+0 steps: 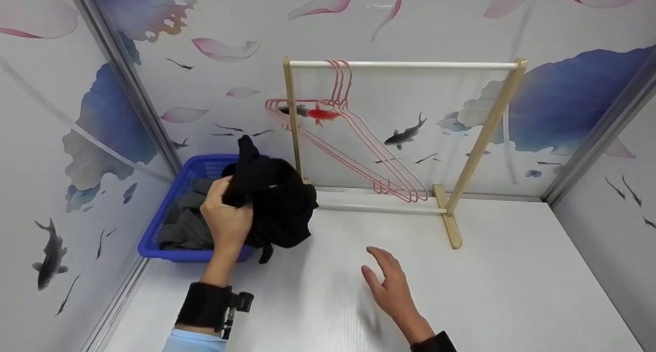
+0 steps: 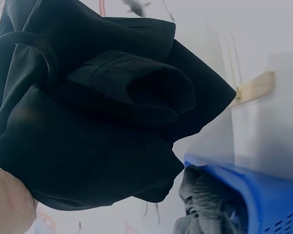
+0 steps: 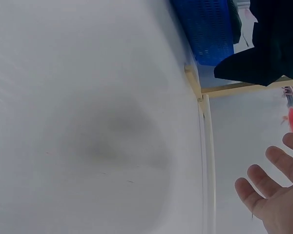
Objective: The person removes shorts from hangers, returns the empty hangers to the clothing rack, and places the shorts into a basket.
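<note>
A crumpled black garment point(image 1: 282, 203) is held up by my left hand point(image 1: 229, 216), above the right side of the blue basket. In the left wrist view the black garment point(image 2: 102, 146) shows a stitched, tube-like opening and a cord-like loop; its exact kind I cannot tell. Part of the left hand point(image 2: 10, 202) shows at that view's lower left edge. My right hand point(image 1: 392, 285) hovers over the white table, apart from the cloth, its fingers extended and holding nothing. The right wrist view shows the spread fingers of the right hand point(image 3: 278, 204).
The blue basket point(image 1: 154, 239) at the left holds grey cloth point(image 1: 187, 219). Behind stands a rack with wooden posts point(image 1: 482, 142) and a white rail point(image 1: 435, 65). Several pink hangers point(image 1: 369, 142) hang toward its left end. Patterned walls enclose the white table point(image 1: 502, 280).
</note>
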`<state>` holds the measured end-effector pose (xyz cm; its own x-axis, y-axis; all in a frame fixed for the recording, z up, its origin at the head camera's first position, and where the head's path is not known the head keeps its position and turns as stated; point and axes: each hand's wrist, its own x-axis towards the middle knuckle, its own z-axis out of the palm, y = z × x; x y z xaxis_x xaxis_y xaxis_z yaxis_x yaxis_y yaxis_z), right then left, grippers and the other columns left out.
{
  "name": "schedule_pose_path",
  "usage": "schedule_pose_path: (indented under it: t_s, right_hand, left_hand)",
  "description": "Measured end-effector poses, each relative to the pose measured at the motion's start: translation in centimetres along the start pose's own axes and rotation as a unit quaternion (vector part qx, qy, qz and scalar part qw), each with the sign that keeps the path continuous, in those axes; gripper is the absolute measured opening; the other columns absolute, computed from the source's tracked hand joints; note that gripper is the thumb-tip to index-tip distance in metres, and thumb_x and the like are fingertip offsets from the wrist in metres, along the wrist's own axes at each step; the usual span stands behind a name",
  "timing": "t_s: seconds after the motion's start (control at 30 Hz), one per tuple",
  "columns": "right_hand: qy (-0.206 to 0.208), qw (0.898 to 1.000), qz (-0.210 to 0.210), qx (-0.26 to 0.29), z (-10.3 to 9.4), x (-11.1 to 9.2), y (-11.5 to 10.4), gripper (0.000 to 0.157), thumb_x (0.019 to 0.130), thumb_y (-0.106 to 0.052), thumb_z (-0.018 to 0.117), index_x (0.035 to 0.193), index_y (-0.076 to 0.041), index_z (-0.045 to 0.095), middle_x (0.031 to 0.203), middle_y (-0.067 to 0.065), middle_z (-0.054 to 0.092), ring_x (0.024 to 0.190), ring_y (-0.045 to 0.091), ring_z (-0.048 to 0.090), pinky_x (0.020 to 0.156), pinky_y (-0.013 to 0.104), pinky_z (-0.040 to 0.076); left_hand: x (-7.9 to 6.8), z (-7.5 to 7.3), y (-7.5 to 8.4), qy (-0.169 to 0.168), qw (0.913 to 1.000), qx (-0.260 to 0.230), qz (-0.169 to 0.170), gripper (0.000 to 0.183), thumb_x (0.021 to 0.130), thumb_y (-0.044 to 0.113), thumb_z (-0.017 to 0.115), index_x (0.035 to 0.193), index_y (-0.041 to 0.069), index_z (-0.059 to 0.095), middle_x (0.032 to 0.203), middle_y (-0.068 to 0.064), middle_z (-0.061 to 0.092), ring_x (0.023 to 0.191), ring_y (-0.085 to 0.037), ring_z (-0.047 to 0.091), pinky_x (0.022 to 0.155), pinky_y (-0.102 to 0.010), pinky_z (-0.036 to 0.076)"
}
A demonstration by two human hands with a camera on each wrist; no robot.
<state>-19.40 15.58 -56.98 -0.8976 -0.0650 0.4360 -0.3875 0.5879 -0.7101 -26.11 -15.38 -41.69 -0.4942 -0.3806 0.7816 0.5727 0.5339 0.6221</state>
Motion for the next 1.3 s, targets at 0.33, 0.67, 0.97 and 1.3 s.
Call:
schedule_pose_path:
  t_s: [0.33, 0.67, 0.97, 1.3]
  right_hand:
    - [-0.01, 1.0, 0.011, 0.001, -0.1, 0.1, -0.2, 0.039, 0.103, -0.019, 0.064, 0.138, -0.002, 0.061, 0.138, 0.017, 0.062, 0.13, 0.039, 0.056, 0.105, 0.06, 0.045]
    - [-0.018, 1.0, 0.012, 0.002, -0.1, 0.2, -0.4, 0.04, 0.104, -0.021, 0.064, 0.139, -0.003, 0.06, 0.139, 0.018, 0.06, 0.131, 0.04, 0.055, 0.106, 0.061, 0.044]
    - [-0.016, 1.0, 0.011, -0.001, 0.1, 0.0, -0.1, 0.04, 0.103, -0.018, 0.065, 0.139, -0.002, 0.06, 0.139, 0.018, 0.061, 0.132, 0.04, 0.056, 0.106, 0.06, 0.045]
    - [-0.017, 1.0, 0.014, -0.001, 0.2, -0.2, 0.0, 0.04, 0.103, -0.019, 0.064, 0.139, -0.002, 0.06, 0.138, 0.018, 0.061, 0.131, 0.04, 0.056, 0.106, 0.06, 0.045]
  left_hand:
    - [2.5, -1.6, 0.0, 0.033, 0.999, 0.03, 0.002, 0.012, 0.083, -0.007, 0.076, 0.095, -0.005, 0.076, 0.095, -0.019, 0.074, 0.09, -0.033, 0.071, 0.083, -0.026, 0.049]
    - [4.8, -3.3, -0.4, 0.066, 0.9957, 0.064, -0.01, 0.009, 0.081, -0.009, 0.072, 0.09, -0.009, 0.072, 0.096, -0.022, 0.073, 0.094, -0.038, 0.071, 0.086, -0.05, 0.052]
    - [5.8, -4.9, -0.9, 0.1, 0.9898, 0.09, -0.047, 0.013, 0.081, -0.006, 0.075, 0.093, -0.008, 0.074, 0.096, -0.023, 0.072, 0.096, -0.036, 0.069, 0.086, -0.045, 0.05]
    - [6.4, -5.6, -1.8, 0.137, 0.9839, 0.111, -0.029, 0.009, 0.085, -0.004, 0.072, 0.09, -0.012, 0.07, 0.097, -0.028, 0.068, 0.097, -0.039, 0.064, 0.082, -0.04, 0.044]
